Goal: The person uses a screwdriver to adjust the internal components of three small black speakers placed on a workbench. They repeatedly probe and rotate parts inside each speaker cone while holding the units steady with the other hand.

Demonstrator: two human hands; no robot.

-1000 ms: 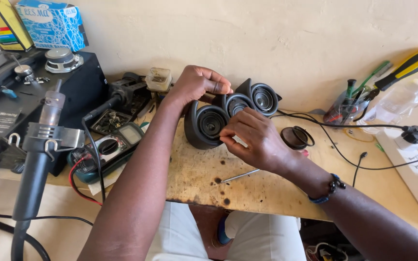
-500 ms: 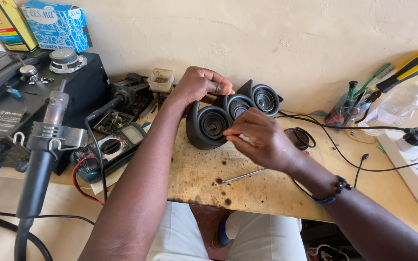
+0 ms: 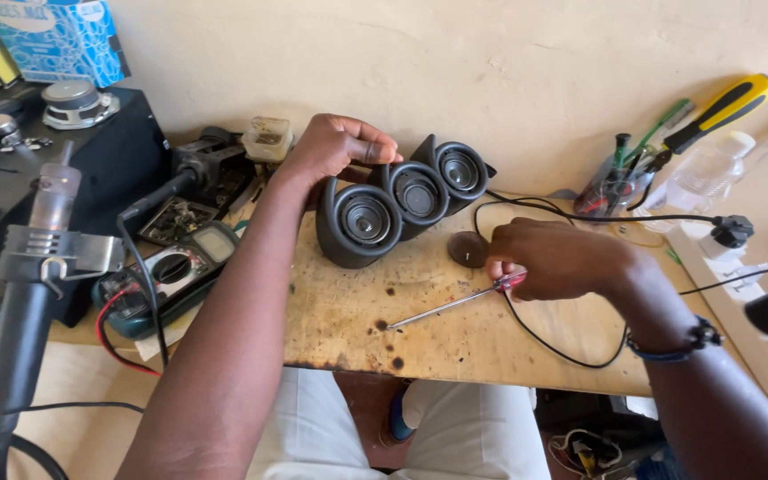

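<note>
A black housing with three round speakers (image 3: 402, 200) stands on the stained wooden table (image 3: 348, 329). My left hand (image 3: 335, 147) grips its top left edge from behind. My right hand (image 3: 557, 260) rests on the table to the right of the housing, closed on the red handle of a thin screwdriver (image 3: 451, 305) whose metal shaft lies flat and points left. A small round black disc (image 3: 467, 250) lies on the table just left of my right hand. A black cable (image 3: 571, 213) runs from the housing to the right.
A multimeter with red lead (image 3: 171, 276) and a black box (image 3: 73, 169) sit at the left, a hot-air tool in its holder (image 3: 33, 293) at the near left. A cup of tools (image 3: 620, 182), a yellow-handled tool (image 3: 722, 111) and a white power strip (image 3: 740, 293) stand at the right.
My right hand has moved off the front of the speaker housing, down and to the right, and closed on the screwdriver that lay on the table. My left hand has kept its hold.
</note>
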